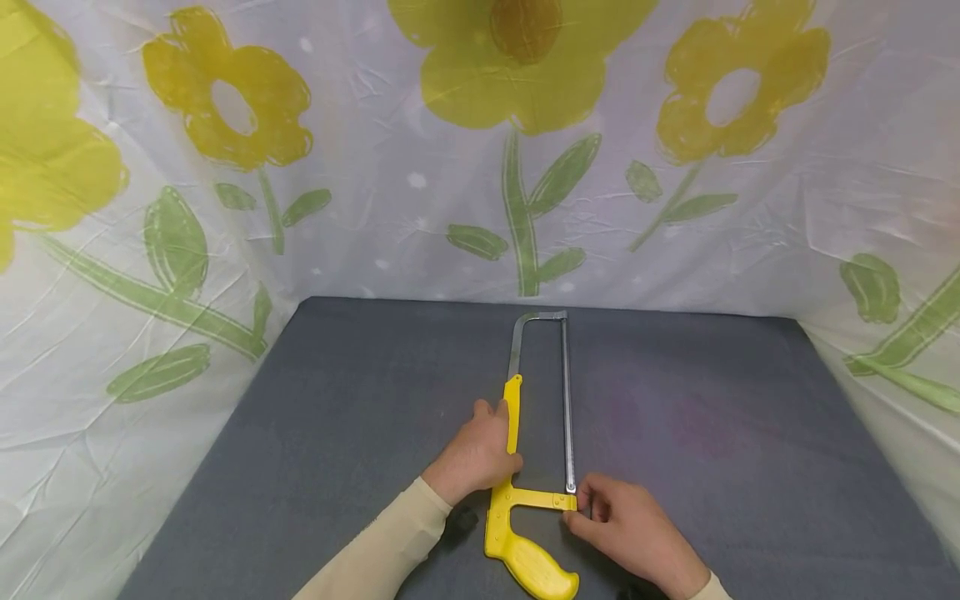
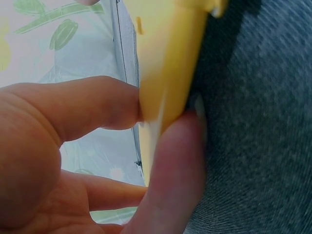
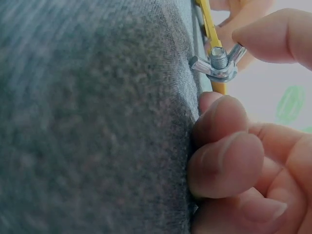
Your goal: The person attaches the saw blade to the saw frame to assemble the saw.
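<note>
A hacksaw lies on the dark table, its yellow handle [image 1: 536, 568] toward me and its silver frame bow [image 1: 517, 346] at the far side. Its blade [image 1: 567, 400] runs along the right. My left hand [image 1: 480, 446] grips the yellow upper bar [image 2: 168, 63] between thumb and fingers. At the near end of the blade, my right hand [image 1: 626, 525] is at a metal wing nut [image 3: 222, 73] on a threaded bolt. In the right wrist view, the thumb [image 3: 273, 39] meets one wing while the other fingers curl just below the nut. The head view hides this nut behind the fingers.
The grey cloth-covered table [image 1: 360, 375] extends on both sides of the saw, with a faint purplish stain [image 1: 697, 421] to the right. A white curtain [image 1: 375, 167] printed with yellow flowers hangs behind and along both sides.
</note>
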`<state>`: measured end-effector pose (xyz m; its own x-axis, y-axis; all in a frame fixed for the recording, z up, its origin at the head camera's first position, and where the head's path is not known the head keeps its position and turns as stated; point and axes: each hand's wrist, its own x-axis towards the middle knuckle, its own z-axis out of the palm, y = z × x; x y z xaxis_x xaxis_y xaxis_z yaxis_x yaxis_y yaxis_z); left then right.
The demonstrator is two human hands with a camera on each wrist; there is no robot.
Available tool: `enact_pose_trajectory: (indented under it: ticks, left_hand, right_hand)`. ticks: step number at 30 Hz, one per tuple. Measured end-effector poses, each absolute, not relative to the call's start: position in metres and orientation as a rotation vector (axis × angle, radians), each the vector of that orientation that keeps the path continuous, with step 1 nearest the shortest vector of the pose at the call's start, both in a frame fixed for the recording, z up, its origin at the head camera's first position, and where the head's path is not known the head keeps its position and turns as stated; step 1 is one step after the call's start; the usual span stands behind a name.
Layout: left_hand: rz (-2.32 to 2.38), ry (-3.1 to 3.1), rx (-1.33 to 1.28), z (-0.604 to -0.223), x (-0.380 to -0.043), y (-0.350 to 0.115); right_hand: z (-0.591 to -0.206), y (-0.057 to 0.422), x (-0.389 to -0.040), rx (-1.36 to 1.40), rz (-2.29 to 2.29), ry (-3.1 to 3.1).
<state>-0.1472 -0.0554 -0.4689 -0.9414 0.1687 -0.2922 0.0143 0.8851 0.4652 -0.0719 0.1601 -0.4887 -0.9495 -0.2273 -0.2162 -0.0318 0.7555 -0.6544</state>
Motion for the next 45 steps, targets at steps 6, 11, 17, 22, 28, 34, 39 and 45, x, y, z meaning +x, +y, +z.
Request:
enact_pose_trajectory:
  ticks: [6, 11, 17, 22, 28, 34, 39, 45]
  left_hand:
    - [0.673, 2.723, 0.136, -0.4684, -0.1477, -0.0551]
    - [0.668, 2.724, 0.139, -0.4681, -0.1479, -0.0551]
    - [0.676, 2.728, 0.166, -0.4683, -0.1492, -0.0558]
    - [0.672, 2.725, 0.172, -0.4679, -0.1495, -0.0553]
    - [0.668, 2.725, 0.183, -0.4674, -0.1496, -0.0545]
    - [0.690, 2.722, 0.195, -0.4661, -0.1491, -0.0553]
    - [0.701, 2.722, 0.200, -0.4657, -0.1487, -0.0555]
    - [0.670, 2.726, 0.196, -0.4671, -0.1496, -0.0544]
  right_hand:
    - [-0.4886, 0.1626, -0.0715, -0.244, -0.989, 2.689]
    - [-0.4885, 0.1634, -0.0710, -0.258, -0.990, 2.689]
    - [-0.4878, 0.1648, -0.0722, -0.271, -0.986, 2.685]
    - [-0.4877, 0.1663, -0.0725, -0.288, -0.989, 2.674]
    - [-0.4854, 0.1679, -0.0717, -0.320, -1.011, 2.661]
    - [-0.4830, 0.1688, -0.0706, -0.354, -1.035, 2.660]
    - [-0.4829, 0.1693, -0.0690, -0.379, -1.020, 2.690]
    - [-0.4838, 0.1691, -0.0682, -0.380, -1.012, 2.695]
